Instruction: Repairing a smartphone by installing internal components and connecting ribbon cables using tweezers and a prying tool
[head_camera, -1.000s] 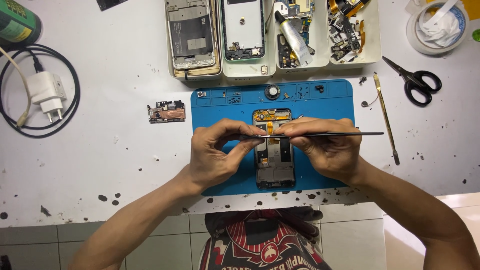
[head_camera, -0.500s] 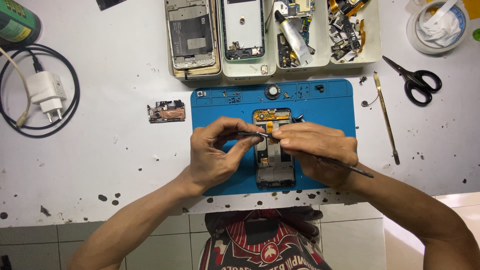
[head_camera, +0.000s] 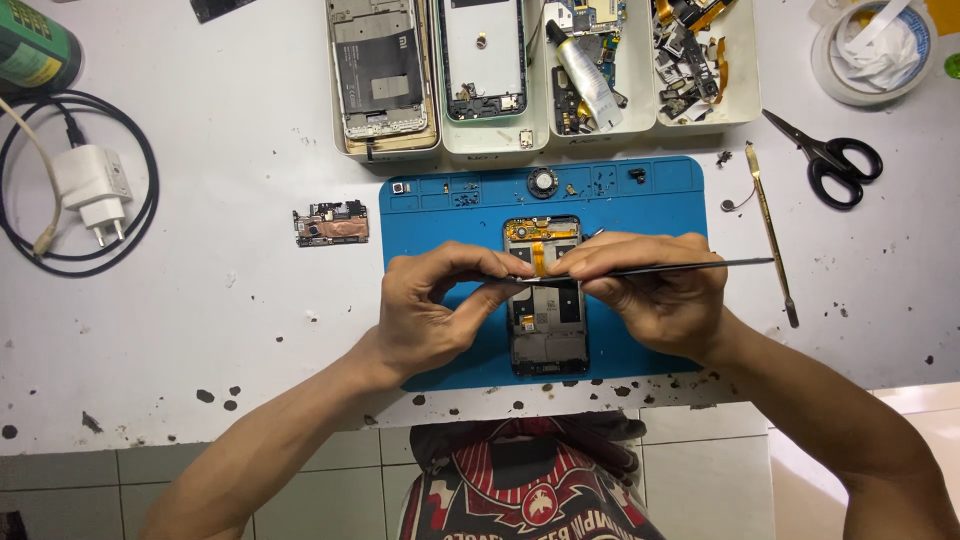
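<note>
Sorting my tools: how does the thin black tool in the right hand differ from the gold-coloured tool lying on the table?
The black tool is dark, held level across the opened phone by the right hand; the gold-coloured tool is brass-toned, lying untouched, nearly lengthwise beside the blue mat. Both are long and slim.

black scissors (head_camera: 832, 167) right of trays | white charger (head_camera: 92, 187) inside black cable loop (head_camera: 140, 215) | circuit board (head_camera: 331, 224) left of blue mat (head_camera: 440, 215) | tape roll (head_camera: 874, 50) top right
</note>
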